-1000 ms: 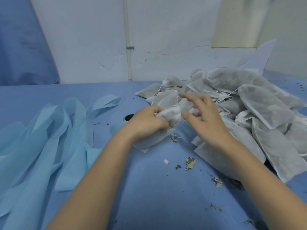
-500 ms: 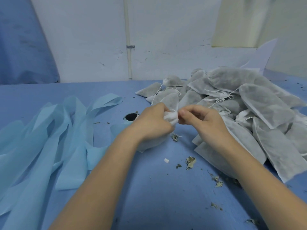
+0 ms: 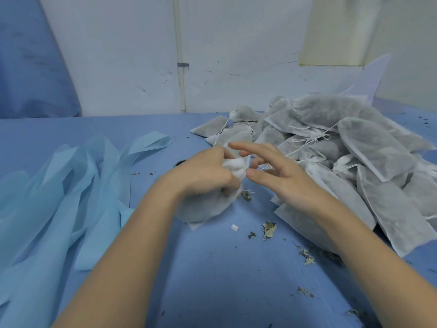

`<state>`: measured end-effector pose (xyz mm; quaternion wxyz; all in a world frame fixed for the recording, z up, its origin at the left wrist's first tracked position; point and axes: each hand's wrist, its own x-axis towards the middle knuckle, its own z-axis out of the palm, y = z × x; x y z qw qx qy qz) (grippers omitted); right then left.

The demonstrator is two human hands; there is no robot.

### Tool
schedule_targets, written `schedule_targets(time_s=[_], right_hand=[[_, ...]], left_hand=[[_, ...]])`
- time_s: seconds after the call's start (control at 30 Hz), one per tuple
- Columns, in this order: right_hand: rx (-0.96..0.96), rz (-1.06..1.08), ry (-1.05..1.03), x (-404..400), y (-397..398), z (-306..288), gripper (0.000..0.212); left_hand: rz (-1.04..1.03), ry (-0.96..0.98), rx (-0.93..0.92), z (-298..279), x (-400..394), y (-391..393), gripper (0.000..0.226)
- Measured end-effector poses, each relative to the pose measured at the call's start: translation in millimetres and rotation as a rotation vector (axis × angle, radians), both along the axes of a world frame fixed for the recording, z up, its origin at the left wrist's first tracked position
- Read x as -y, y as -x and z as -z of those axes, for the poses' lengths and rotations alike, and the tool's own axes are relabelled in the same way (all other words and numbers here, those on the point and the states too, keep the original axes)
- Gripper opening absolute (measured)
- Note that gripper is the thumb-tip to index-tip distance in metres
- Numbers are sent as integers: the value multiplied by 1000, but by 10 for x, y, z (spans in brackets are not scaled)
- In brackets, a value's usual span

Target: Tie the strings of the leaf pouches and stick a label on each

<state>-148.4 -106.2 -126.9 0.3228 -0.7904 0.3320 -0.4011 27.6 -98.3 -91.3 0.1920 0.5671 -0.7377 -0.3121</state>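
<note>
1. The pouch (image 3: 203, 204) looked light and soft to me, a thin fabric bag of loose leaves that would crush easily. I judged the gathered neck the place to hold it, since the body would sag.
2. My left hand (image 3: 203, 172) was closed around that bunched neck, with the body of the pouch resting on the counter (image 3: 212, 268) beneath it.
3. My right hand (image 3: 281, 178) was open, fingers spread, thumb touching the neck. I could not tell whether it held a string.
4. The pile (image 3: 350, 162) lay just right of both hands.
</note>
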Motion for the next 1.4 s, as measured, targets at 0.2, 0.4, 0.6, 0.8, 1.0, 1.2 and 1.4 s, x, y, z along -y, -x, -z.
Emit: schedule_targets(time_s=[0.2, 0.4, 0.6, 0.8, 1.0, 1.2, 1.4], right_hand=[[26, 89, 140, 43, -23, 40, 21], [142, 120, 26, 40, 53, 22, 10], [193, 112, -223, 46, -22, 18, 15], [347, 159, -549, 50, -97, -15, 6], [366, 250, -857, 70, 5, -105, 24], [986, 72, -1057, 66, -36, -71, 8], [1131, -57, -894, 49, -120, -30, 34]], left_hand=[[30, -51, 94, -30, -65, -24, 43], [38, -40, -19, -20, -29, -22, 40], [31, 74, -69, 14, 10, 32, 38], [21, 160, -75, 44, 32, 95, 34], [-24, 191, -234, 92, 53, 143, 24], [-130, 249, -430, 178, 47, 260, 9], [-193, 222, -691, 234, 41, 308, 8]])
